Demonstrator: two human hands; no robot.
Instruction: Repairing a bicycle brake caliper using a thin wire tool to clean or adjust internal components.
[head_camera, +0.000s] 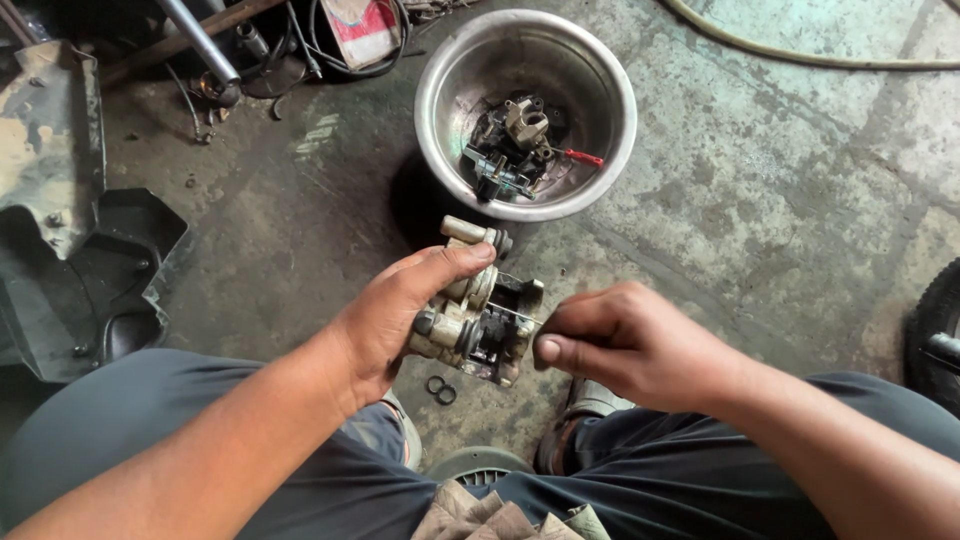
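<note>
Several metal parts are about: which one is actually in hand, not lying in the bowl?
The grimy caliper-like part: the left hand holds it over the floor, the right hand pinching at its edge. The other parts lie loose in the steel bowl.

Pretty even daylight here, soft and diffuse, nothing harsh. The concrete floor (760, 190) on the right side is the brightest patch, pale grey-green and a bit washed out. The top left corner goes dim and murky, so the junk there is hard to read. The steel bowl (436, 75) throws a dark shadow onto the floor at its lower left, so the light comes mostly from the upper right. The bowl's rim has a mild sheen, no blown-out glare. Focus is sharp in the middle; the metal part (480, 325) shows crisp detail. There's slight wide-angle stretch at the edges, and the forearms look oversized near the bottom.
</note>
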